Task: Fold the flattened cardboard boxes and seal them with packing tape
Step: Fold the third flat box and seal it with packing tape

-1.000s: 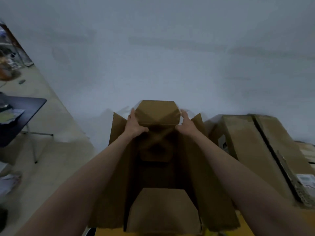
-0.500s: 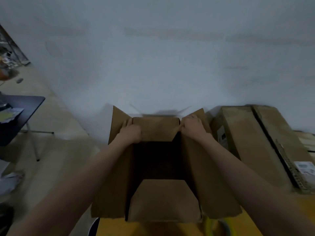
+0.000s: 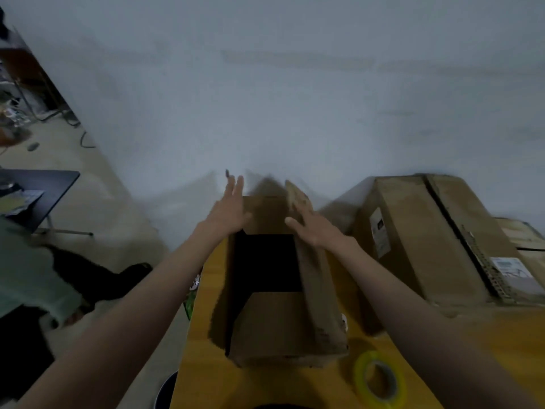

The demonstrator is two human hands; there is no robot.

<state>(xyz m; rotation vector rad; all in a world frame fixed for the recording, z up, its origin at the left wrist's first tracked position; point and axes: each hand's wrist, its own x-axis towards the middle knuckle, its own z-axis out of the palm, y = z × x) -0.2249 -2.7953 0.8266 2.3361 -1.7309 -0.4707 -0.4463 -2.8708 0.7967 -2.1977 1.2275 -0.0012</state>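
Note:
A brown cardboard box (image 3: 280,329) stands on the yellow table (image 3: 206,373) with its top partly open and a dark gap in the middle. The far and near end flaps lie folded inward. My left hand (image 3: 228,209) is at the box's far left corner, fingers straight and blurred by motion. My right hand (image 3: 309,222) rests with straight fingers on the right side flap (image 3: 317,287), which tilts inward over the opening. A roll of yellowish packing tape (image 3: 379,379) lies on the table at the near right of the box.
A large closed cardboard box (image 3: 427,240) lies right of the table against the grey wall. A black table (image 3: 44,184) with papers stands at the left. A person in a green top (image 3: 26,270) sits low at the left. Cluttered shelves fill the far left corner.
Both hands left the far end flap, which now lies folded down, and opened out. The right side flap has swung inward. The view tipped down, showing table and tape roll.

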